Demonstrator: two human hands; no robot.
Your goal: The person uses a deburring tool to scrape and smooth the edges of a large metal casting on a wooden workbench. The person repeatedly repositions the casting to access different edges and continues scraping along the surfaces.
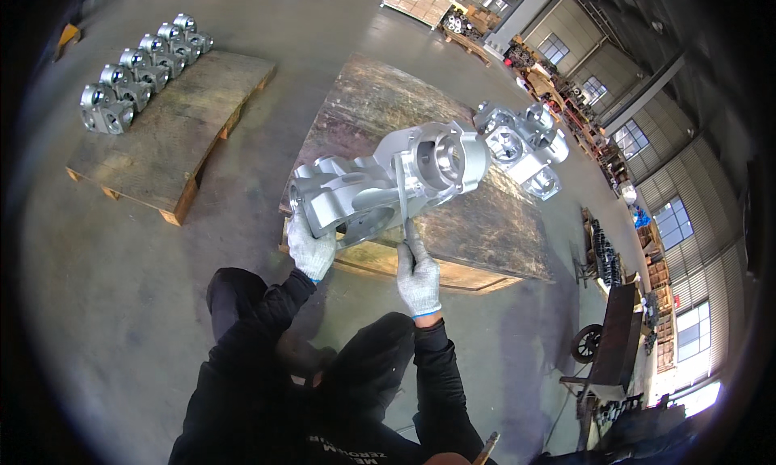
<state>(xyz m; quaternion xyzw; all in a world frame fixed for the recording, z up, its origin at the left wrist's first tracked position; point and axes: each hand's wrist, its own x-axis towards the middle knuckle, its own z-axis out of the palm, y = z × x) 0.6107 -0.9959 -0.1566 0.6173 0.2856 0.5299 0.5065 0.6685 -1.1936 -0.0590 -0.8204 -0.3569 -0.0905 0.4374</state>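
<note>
A large silver-grey metal casting [356, 192] with round bored openings lies tilted on a wooden-topped crate. My left hand [311, 248], in a pale knitted glove, grips its near left end; the casting hides some of the fingers. In my right hand [418, 281], gloved the same way, is a narrow flat file-like bar [402, 192]. The index finger stretches along this bar, which rests upright against the casting's side beside the large round bore. A second group of silver castings [521, 146] sits just past it, at the crate's far right corner.
The worn wooden crate top [485, 231] stands before my knees. To the left, a low pallet [162, 162] carries a row of several similar castings [133, 77]. A dark cart [610, 344] with a wheel is at the right. Stacked cartons [416, 0] and loaded racks line the back.
</note>
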